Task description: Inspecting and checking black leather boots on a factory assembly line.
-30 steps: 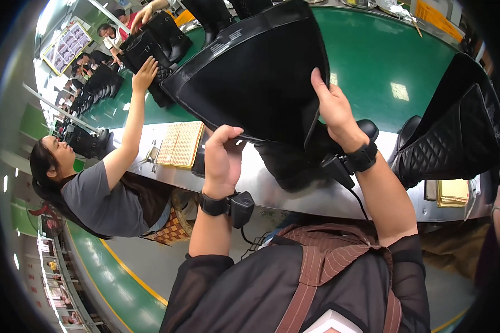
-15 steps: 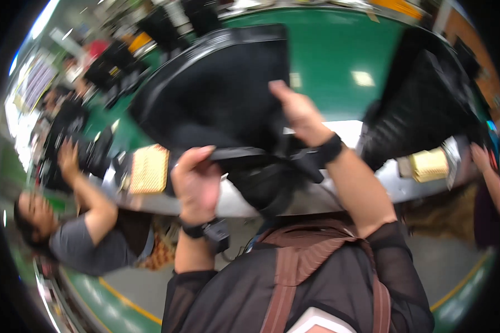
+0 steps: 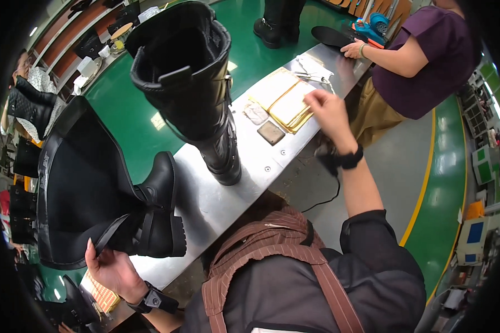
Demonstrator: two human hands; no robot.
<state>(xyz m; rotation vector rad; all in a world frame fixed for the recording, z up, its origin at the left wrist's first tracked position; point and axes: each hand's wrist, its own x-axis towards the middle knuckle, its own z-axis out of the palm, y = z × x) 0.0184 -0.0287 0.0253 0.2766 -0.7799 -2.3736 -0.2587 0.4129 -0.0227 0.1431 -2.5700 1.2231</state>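
A black tall boot (image 3: 166,188) with its shaft unzipped and spread lies over the left of the metal bench. My left hand (image 3: 114,272) grips the lower edge of the opened shaft (image 3: 83,183) between thumb and fingers. Over the right edge of a stack of white and yellow sheets (image 3: 289,105) is my right hand (image 3: 330,114), thumb and fingers drawn together in a pinch. Whether a sheet is between the fingertips is hidden. A second black boot (image 3: 205,116) stands upright on the bench, between my hands, its top gaping.
Beside the stack lie a brown square block (image 3: 271,133) and a crumpled white piece (image 3: 255,112). A person in a purple top (image 3: 422,55) works at the bench's far right, a hand on a black flat piece (image 3: 332,36). More boots (image 3: 280,25) stand on the green surface (image 3: 244,39).
The view has turned rightward. My right hand has let go of the boot shaft and moved over to the stack of sheets. My left hand keeps its hold on the shaft.
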